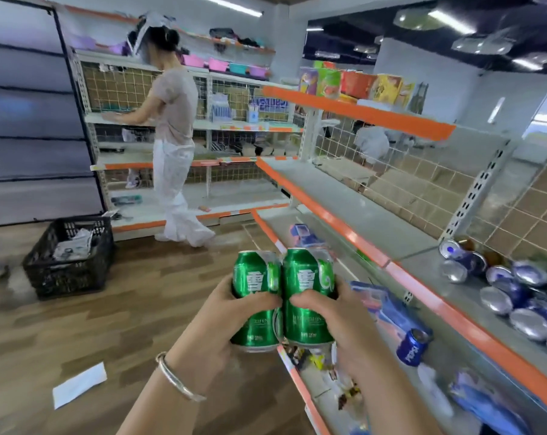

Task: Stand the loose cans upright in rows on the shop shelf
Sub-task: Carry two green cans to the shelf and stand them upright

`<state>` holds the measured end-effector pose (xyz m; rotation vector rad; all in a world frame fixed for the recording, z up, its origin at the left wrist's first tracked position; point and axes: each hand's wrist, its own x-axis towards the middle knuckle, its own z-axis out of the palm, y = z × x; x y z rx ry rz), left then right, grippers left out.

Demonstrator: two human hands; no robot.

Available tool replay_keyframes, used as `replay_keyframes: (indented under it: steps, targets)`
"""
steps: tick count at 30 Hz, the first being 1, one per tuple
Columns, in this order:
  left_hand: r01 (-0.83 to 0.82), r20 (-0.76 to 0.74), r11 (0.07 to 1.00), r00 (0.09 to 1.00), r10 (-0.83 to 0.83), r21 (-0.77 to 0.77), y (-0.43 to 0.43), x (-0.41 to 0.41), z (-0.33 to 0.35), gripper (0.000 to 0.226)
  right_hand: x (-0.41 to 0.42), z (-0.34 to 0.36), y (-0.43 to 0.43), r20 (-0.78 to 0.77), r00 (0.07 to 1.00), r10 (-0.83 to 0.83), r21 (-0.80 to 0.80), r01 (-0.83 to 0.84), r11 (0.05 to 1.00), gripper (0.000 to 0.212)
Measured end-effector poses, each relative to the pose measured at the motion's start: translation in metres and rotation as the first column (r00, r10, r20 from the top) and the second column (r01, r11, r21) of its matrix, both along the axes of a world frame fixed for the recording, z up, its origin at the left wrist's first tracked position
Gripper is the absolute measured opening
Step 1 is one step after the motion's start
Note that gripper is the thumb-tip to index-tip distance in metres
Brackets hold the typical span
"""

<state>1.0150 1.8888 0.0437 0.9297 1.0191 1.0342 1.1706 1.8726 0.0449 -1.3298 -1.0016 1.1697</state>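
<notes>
Two green cans are held upright side by side in front of me, over the aisle floor. My left hand (226,312) grips the left green can (254,277). My right hand (331,318) grips the right green can (306,277). On the middle shelf (375,215) at the right lies a heap of several blue and silver cans (513,293) on their sides. One blue can (411,346) lies on the lower shelf (316,384) among blue packets.
A black plastic crate (68,255) stands on the wooden floor at the left, a white paper (79,384) lies near it. Another person (174,136) works at the far shelving. Coloured boxes (353,83) fill the top shelf. Orange shelf edges jut toward me.
</notes>
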Motion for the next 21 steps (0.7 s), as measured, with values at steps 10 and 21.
replay_keyframes:
  steps: [10, 21]
  targets:
    - [0.111, 0.002, 0.994, 0.994, -0.111, 0.000, 0.288, -0.042, 0.009, 0.044, -0.034, 0.010, 0.274, -0.017, 0.999, -0.028, -0.024, 0.028, 0.999, 0.034]
    - [0.199, -0.065, 0.980, 0.978, -0.199, 0.001, 0.522, -0.024, -0.006, 0.030, -0.021, -0.008, 0.501, -0.056, 0.989, -0.139, -0.046, 0.137, 0.990, 0.050]
